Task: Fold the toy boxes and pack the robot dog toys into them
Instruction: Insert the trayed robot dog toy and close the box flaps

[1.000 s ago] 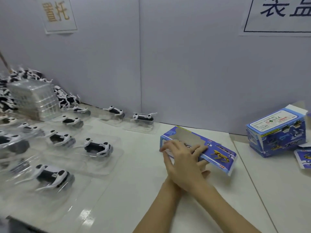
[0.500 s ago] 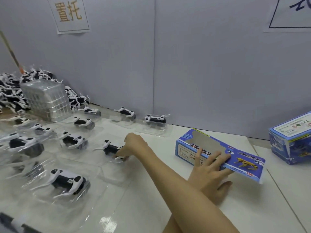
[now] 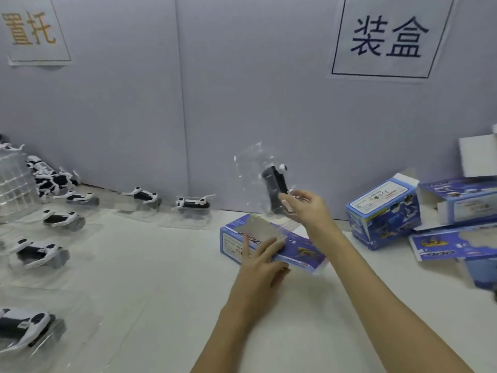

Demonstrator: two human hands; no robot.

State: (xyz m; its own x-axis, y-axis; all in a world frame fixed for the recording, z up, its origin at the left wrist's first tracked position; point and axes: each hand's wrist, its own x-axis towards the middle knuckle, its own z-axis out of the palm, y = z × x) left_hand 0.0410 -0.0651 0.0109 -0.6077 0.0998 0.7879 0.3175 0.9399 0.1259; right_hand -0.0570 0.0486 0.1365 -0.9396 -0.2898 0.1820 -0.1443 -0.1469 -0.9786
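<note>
White surface [image 3: 166, 278] carries everything in view, backed by a pale grey wall [image 3: 242, 103] with two paper signs taped to it. Near the middle lies a blue toy box [image 3: 301, 251], on its side with its windowed face up. The left hand [image 3: 262, 265] rests on the near left part of that box, fingers fairly straight and spread flat over the window. The right hand [image 3: 304, 208] is raised above the far edge of the box and pinches a robot dog toy [image 3: 275, 189] in its clear plastic tray [image 3: 250, 173]; the toy hangs upright, white head on top, well clear of the surface. The right forearm crosses over the right end of the box and hides part of it.

To the left, more dog toys in clear trays lie spread over the surface in loose rows, among them one at the wall [image 3: 192, 203] and one at the lower left corner [image 3: 24, 328]. Further back on the left sits a stack of empty clear trays [image 3: 14, 181], with a heap of loose black-and-white toys [image 3: 49, 181] just beside it against the wall.

To the right stands a folded blue box [image 3: 382, 214] with one flap up. Beside it an open box [image 3: 465, 205] lies on its side, and a flattened box [image 3: 451, 244] lies in front of that. A white box [image 3: 477, 156] sits higher at the right edge.
</note>
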